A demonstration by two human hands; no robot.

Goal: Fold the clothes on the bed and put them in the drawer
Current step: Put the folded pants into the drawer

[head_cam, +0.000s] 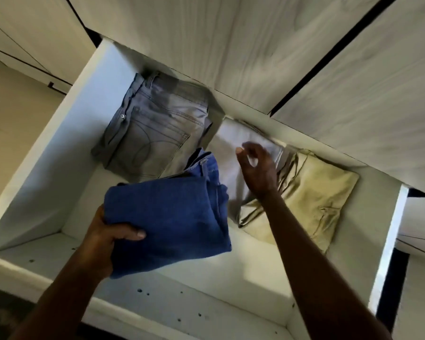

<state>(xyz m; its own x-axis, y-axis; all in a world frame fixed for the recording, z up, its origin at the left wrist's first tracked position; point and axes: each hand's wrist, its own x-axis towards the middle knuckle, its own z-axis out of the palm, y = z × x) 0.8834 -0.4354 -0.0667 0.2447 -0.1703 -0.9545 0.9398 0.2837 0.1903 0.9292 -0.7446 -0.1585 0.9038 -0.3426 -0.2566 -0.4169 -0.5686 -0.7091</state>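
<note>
Left hand (103,238): fingers curled under the near left corner of the folded blue jeans (172,222), thumb (130,233) pressed flat on top. Grip is firm. The jeans are held above the near middle part of the open drawer (59,155), their far edge overlapping the near corner of the grey jeans (155,133) in this view. Whether they touch anything below cannot be told.

Right hand (258,168): fingers loosely curled and apart, holding nothing. The hand is blurred. It sits over the white folded garment (231,146); contact with the cloth cannot be confirmed.

Drawer contents: the grey jeans lie folded at the far left, back pocket facing up. The white garment lies in the far middle, just beside the grey jeans. Folded khaki trousers (312,200) lie to the right, touching the white garment's right edge.

The drawer is white inside, with small holes along its near rim. Pale wood-grain cabinet fronts (231,45) stand beyond its far side.
</note>
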